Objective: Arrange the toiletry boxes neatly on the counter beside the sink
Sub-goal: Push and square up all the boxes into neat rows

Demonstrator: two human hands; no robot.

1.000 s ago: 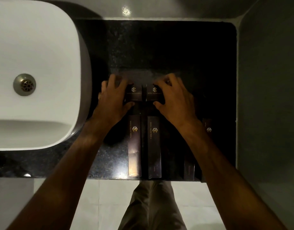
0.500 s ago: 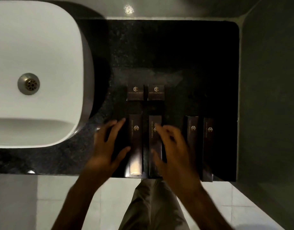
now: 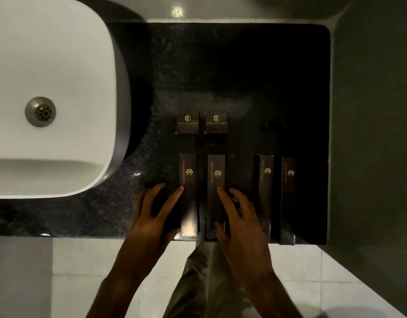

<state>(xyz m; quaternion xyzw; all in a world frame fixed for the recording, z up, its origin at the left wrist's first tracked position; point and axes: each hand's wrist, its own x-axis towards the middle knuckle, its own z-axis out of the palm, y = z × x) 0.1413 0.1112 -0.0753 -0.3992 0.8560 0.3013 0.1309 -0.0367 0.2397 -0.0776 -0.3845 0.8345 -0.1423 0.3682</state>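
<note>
Six dark toiletry boxes with gold logos lie on the black counter (image 3: 244, 88) right of the sink. Two small boxes (image 3: 188, 122) (image 3: 216, 122) sit side by side at the back. In front of them lie two long boxes (image 3: 188, 171) (image 3: 216, 171), and two more long boxes (image 3: 265, 180) (image 3: 288, 180) lie further right. My left hand (image 3: 152, 216) grips the leftmost long box, index finger on top and thumb at its near end. My right hand (image 3: 239, 216) grips the second long box the same way.
The white basin (image 3: 60, 65) with a metal drain (image 3: 40, 112) fills the left. A grey wall (image 3: 370, 111) bounds the counter on the right. The long boxes' near ends reach the counter's front edge. Pale floor tiles and my trouser leg (image 3: 198, 283) show below.
Both hands left the two small boxes at the back and came toward me onto the two long boxes. The small boxes stay side by side.
</note>
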